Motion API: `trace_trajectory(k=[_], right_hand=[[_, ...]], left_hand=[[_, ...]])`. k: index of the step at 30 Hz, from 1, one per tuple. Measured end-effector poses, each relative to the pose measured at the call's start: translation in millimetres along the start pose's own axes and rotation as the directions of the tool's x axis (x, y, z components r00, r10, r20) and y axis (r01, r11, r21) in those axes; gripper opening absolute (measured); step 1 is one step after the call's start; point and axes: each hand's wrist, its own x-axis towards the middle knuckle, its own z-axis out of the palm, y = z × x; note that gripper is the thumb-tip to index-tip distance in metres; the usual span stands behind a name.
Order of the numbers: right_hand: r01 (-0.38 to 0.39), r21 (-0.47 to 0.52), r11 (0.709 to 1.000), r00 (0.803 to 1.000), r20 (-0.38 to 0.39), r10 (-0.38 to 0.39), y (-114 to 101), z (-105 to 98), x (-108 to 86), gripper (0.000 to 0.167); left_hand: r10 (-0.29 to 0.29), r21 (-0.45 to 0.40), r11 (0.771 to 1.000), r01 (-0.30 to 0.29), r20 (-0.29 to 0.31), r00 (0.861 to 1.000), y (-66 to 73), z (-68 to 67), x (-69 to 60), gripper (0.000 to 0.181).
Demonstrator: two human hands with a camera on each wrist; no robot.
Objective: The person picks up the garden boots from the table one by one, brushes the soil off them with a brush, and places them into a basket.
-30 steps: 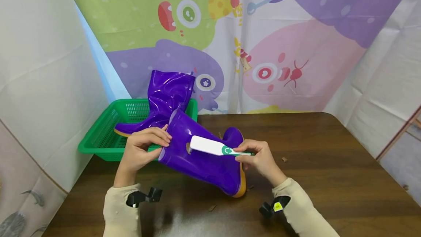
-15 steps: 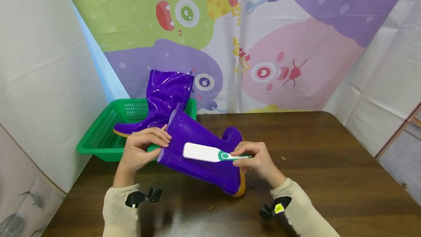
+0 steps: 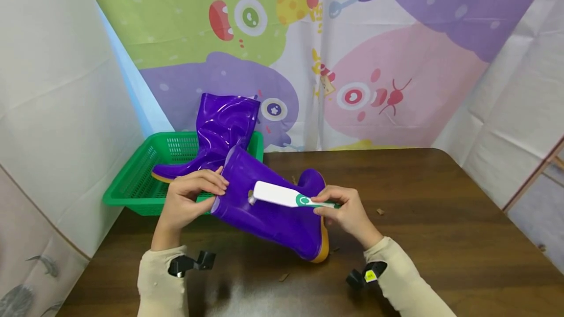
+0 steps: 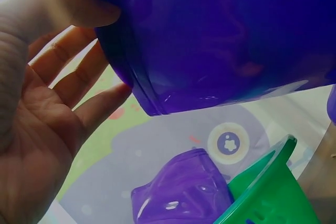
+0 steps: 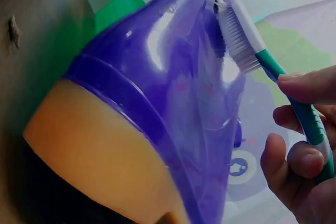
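Observation:
A purple rubber boot (image 3: 273, 226) with a yellow sole lies tilted across the middle of the head view. My left hand (image 3: 187, 202) pinches its top rim, thumb on one face and fingers behind, as the left wrist view shows. The handle of a white and green scrubbing brush (image 3: 275, 194) is gripped in my right hand (image 3: 345, 209). In the right wrist view, the brush's white bristles (image 5: 240, 45) are against the boot shaft. Just beyond the brush tip is a small brown patch (image 3: 250, 193) on the purple surface.
Behind, a second purple boot (image 3: 226, 124) stands in a green plastic basket (image 3: 160, 201). Small brown crumbs (image 3: 381, 212) are scattered on the dark wooden table (image 3: 423, 253). A cartoon-printed curtain (image 3: 308, 111) hangs along the back.
The brush slid toward the boot's rim and down, covering the brown patch, then came back up and right, uncovering it. My left hand and the boot stayed nearly still.

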Motion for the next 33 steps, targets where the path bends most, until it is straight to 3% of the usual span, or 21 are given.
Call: trace_trajectory(k=[6,10,16,21,25,33], right_hand=[[0.011,-0.098,0.995,0.999,-0.042,-0.015,-4,-5,1.0,0.019],[-0.003,-0.071,0.997,0.998,-0.07,-0.002,-6,-6,1.3,0.019],[0.012,0.152,0.988,0.994,-0.105,0.004,-12,-2,2.0,0.028],[0.026,0.301,0.953,0.999,0.01,-0.031,-14,13,1.1,0.034],[-0.015,0.293,0.956,0.998,0.069,-0.005,-9,22,0.0,0.034],[-0.081,0.221,0.972,0.996,-0.021,0.087,7,17,-2.7,0.027]], left_hand=[[-0.003,-0.003,1.0,0.003,-0.001,1.0,-0.9,1.3,1.0,0.007],[0.003,-0.011,1.0,-0.003,0.003,1.0,-0.8,2.1,1.6,0.007],[0.006,-0.02,1.0,-0.006,0.007,1.0,-0.3,2.9,2.2,0.008],[0.002,-0.018,1.0,-0.002,0.002,1.0,0.2,2.5,2.1,0.007],[0.003,-0.019,1.0,-0.003,0.001,1.0,-0.1,1.4,1.9,0.007],[0.007,-0.013,1.0,-0.007,0.006,1.0,-0.6,0.4,1.6,0.007]])
